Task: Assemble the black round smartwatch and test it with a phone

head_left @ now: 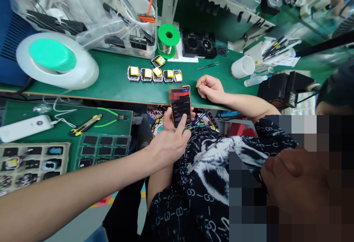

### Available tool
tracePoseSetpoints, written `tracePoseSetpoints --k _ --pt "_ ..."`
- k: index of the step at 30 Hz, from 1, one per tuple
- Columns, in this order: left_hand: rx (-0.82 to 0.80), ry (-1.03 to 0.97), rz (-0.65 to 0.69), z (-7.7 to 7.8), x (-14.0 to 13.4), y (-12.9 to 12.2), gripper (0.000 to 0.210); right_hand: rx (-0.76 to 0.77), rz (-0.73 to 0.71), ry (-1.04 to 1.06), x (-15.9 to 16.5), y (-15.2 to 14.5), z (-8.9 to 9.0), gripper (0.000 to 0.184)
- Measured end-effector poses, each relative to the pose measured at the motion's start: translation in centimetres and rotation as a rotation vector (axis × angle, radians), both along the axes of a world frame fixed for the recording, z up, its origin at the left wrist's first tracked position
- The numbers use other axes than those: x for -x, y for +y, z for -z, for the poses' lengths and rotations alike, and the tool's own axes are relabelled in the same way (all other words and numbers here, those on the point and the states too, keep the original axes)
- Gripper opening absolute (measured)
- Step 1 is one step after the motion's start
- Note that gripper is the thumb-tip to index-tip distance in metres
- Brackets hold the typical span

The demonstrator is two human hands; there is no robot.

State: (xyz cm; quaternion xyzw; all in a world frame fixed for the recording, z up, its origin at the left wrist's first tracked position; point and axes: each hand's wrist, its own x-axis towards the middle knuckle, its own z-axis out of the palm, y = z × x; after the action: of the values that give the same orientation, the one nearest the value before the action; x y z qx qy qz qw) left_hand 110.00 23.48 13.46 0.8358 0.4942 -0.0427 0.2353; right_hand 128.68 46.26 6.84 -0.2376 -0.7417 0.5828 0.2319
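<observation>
My left hand point(170, 144) reaches in from the lower left with its index finger stretched out. The fingertip is at the dark screen of a smartphone point(181, 105) in an orange-edged case; I cannot tell whether it touches. Another person's hand point(167, 119) holds that phone from below, just off the bench edge. That person's other hand point(211, 89) rests loosely curled on the bench. Several small watch-like cases with yellow-wrapped parts point(148, 74) lie beyond the phone. My right hand is out of view.
On the green bench point(110, 72) stand a white dispenser point(83, 68), a solder spool point(168, 35) and a white cup point(242, 67); tweezers point(208, 65) lie there too. A lower surface at left holds a cutter knife point(85, 124), pliers point(112, 117) and trays point(103, 142). The seated person fills the right.
</observation>
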Motion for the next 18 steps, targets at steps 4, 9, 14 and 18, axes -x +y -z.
tracePoseSetpoints --k 4,9,14,18 --pt "0.016 0.022 0.011 0.23 -0.15 0.00 0.026 0.007 0.010 0.000 -0.08 -0.02 0.10 0.027" --pt "0.047 0.019 -0.026 0.26 -0.24 0.18 0.023 0.004 0.010 0.012 -0.04 -0.06 0.18 0.026" --pt "0.023 -0.037 -0.101 0.38 -0.51 0.13 0.020 -0.002 0.008 0.014 -0.01 -0.11 0.14 0.025" --pt "-0.013 -0.052 -0.102 0.75 -0.07 0.19 0.019 -0.004 0.010 0.009 -0.04 -0.12 0.12 0.025"
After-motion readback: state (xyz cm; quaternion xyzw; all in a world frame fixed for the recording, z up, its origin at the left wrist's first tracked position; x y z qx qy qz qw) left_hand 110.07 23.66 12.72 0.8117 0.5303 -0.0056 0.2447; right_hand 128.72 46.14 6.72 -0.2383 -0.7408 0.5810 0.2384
